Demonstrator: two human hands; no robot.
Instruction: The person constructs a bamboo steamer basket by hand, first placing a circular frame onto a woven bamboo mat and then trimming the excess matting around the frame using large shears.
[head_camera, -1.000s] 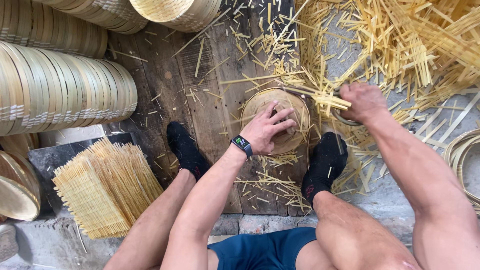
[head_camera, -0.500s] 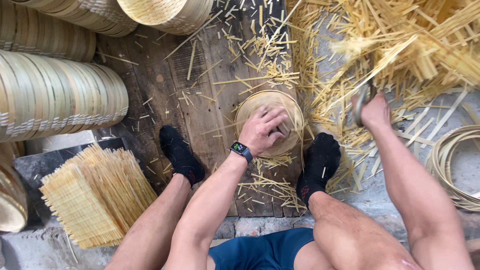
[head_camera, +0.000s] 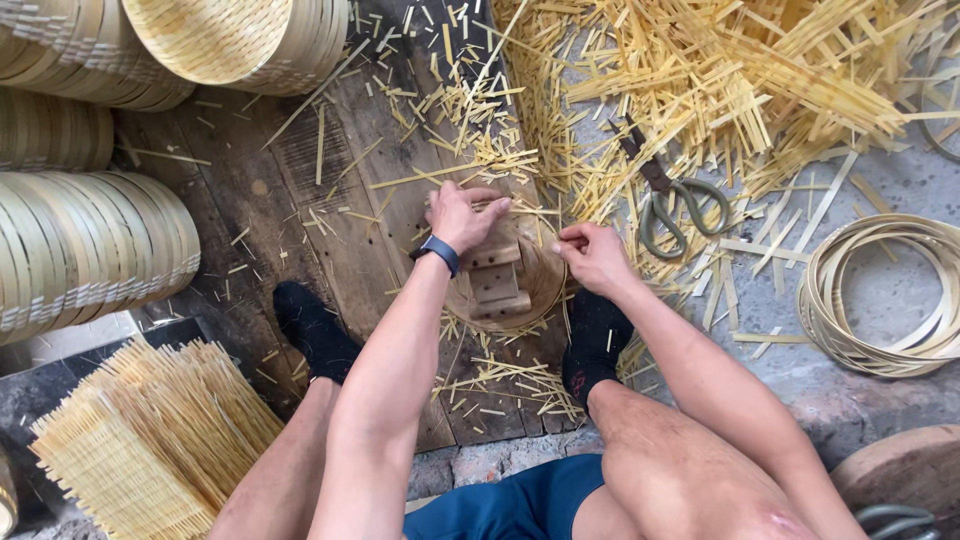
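Round pale bamboo steamer frame (head_camera: 505, 290) lying on dark wooden planks (head_camera: 300, 200): left hand (head_camera: 462, 215) gripping its far rim, steadying it; right hand (head_camera: 592, 255) pinching 1 thin bamboo strip (head_camera: 545, 243) beside green-handled scissors (head_camera: 672, 205).

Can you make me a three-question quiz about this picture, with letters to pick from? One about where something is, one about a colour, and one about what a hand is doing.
1. Where do the scissors lie?
A. on the yellow strips right of the hands
B. inside a basket
C. on the person's knee

2. What colour are the socks?
A. white
B. black
C. red

3. What is the left hand doing?
A. hanging in the air
B. holding the scissors
C. resting on the round frame

Answers:
1 A: they sit on the strip pile.
2 B: both feet are in black.
3 C: its fingers press the frame's far edge.
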